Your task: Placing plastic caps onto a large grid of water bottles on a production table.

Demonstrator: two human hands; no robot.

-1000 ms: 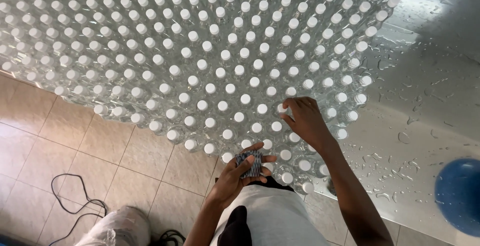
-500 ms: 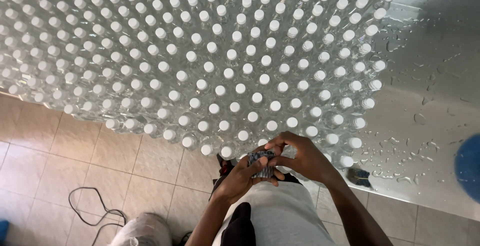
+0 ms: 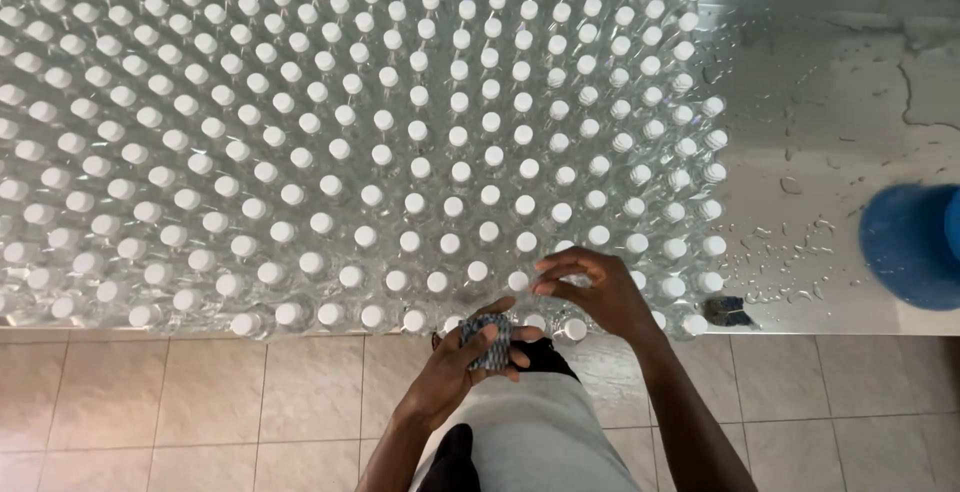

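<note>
A small flat stack of grey patterned pieces (image 3: 487, 340), possibly labels or seals, is gripped in the left hand (image 3: 462, 364), with the fingers closed around it just below the table edge. The right hand (image 3: 597, 292) is held close beside and slightly above the left, its fingers curled together as if one piece were pinched; whether anything is actually between the fingertips cannot be told. Directly beyond both hands, the clear plastic bottles with white caps (image 3: 400, 152) are packed in dense rows on the wet metal table (image 3: 840, 102). A blue rounded object (image 3: 915, 244) lies well to the right of the right hand. For the step to go well, only a single piece should be peeled off, and the stack should be kept squared in the left hand.
</note>
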